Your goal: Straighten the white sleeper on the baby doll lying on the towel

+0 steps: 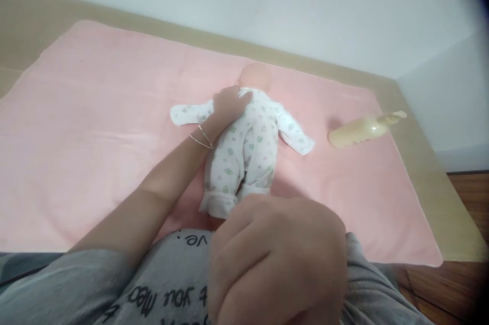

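Note:
A baby doll point(263, 116) in white clothes with a small leafy print lies on a pink mat, its head away from me and its arms spread to both sides. My left hand point(231, 103), with thin bangles at the wrist, holds the doll at the upper body near the shoulder; the fingertips are partly hidden. Close to the camera, my right hand point(280, 259) is closed in a fist above the doll's feet and hides part of them. Whatever the fist may hold is out of sight.
The pink mat point(95, 126) covers much of a light wooden table point(439, 202). A pale yellow pump bottle point(357, 131) lies on its side at the mat's right edge. A white wall point(267, 4) stands behind, and brown wooden flooring point(468, 192) shows at the right.

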Tool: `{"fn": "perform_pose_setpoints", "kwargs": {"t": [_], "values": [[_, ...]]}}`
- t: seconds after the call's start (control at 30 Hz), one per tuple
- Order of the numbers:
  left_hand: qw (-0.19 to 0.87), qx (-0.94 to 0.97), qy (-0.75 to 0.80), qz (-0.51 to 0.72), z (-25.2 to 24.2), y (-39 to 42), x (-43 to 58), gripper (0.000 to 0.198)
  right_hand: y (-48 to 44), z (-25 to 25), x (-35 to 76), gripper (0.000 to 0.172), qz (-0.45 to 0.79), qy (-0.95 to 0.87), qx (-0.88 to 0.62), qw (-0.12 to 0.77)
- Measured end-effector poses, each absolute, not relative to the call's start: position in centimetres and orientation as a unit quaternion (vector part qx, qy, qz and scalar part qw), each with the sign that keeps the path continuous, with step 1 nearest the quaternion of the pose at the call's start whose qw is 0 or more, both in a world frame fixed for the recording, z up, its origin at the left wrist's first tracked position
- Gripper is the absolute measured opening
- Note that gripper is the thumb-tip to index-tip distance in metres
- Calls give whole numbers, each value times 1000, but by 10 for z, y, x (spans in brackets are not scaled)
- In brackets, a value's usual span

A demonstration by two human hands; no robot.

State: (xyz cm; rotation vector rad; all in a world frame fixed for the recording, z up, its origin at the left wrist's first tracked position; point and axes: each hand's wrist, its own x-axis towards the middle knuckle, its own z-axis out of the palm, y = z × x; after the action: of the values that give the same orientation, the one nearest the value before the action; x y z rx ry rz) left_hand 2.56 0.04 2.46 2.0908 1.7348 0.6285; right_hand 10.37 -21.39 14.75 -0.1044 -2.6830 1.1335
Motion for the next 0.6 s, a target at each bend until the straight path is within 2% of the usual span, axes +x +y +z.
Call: {"fn": "perform_pose_setpoints", "kwargs": {"t": [0.13,0.33,0.6], "values": [[177,735,615,223,24,2,27,39,-201,143,106,26,323,-935,-3,146],[188,736,610,225,21,4,27,40,-216,148,119,17,336,-928,-119,113],[187,737,609,227,23,1,27,41,-232,148,134,21,379,-876,-279,107]]}}
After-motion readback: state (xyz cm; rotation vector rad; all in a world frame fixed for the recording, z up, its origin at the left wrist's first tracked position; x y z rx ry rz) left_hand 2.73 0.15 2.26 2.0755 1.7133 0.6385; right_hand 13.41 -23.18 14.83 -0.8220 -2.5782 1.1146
